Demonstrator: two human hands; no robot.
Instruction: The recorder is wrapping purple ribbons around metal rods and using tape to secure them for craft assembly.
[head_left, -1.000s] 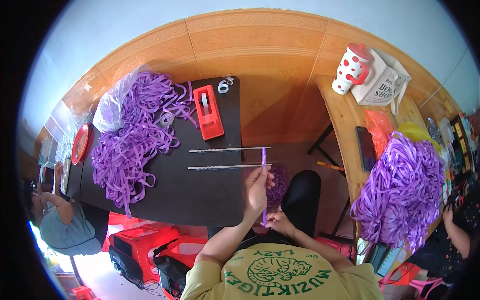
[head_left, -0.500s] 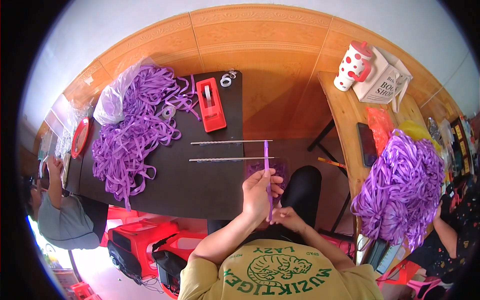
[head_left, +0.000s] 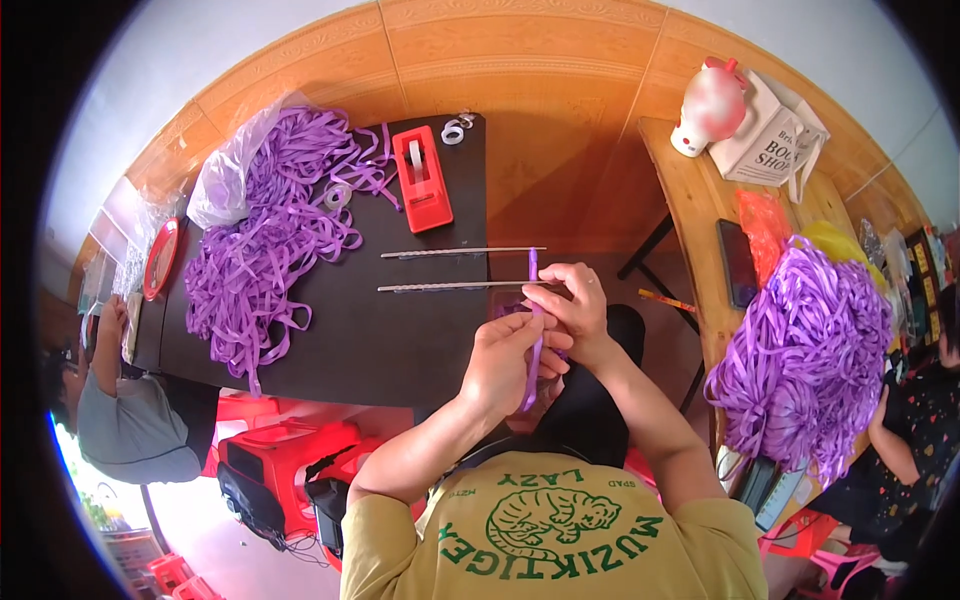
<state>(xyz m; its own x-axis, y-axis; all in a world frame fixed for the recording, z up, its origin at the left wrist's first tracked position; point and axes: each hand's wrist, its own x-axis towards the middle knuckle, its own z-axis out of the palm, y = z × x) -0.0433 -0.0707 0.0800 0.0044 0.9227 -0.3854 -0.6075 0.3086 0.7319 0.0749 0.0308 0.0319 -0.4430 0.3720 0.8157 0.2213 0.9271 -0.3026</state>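
Observation:
Two thin twisted metal rods [head_left: 455, 288] lie parallel across the black table, their ends jutting past its right edge. A purple ribbon [head_left: 533, 264] spans both rods near these ends and hangs down toward me. My left hand [head_left: 508, 358] pinches the ribbon below the nearer rod, with a strip trailing beneath the fingers. My right hand [head_left: 575, 303] is just above and right of it, thumb and fingers closing on the ribbon beside the nearer rod. The exact pinch of the right fingertips is partly hidden.
A purple ribbon heap [head_left: 250, 270] covers the table's left part, beside a red tape dispenser [head_left: 423, 180]. At right, a wooden table [head_left: 690, 210] bears a phone [head_left: 738, 262], a tumbler, a bag and another ribbon pile [head_left: 800, 350]. People sit at both sides; red stools [head_left: 290, 460] stand below.
My right hand has risen from beside my lap to the ribbon at the nearer rod. My left hand has stayed on the ribbon, turning slightly. The whole view has shifted a little.

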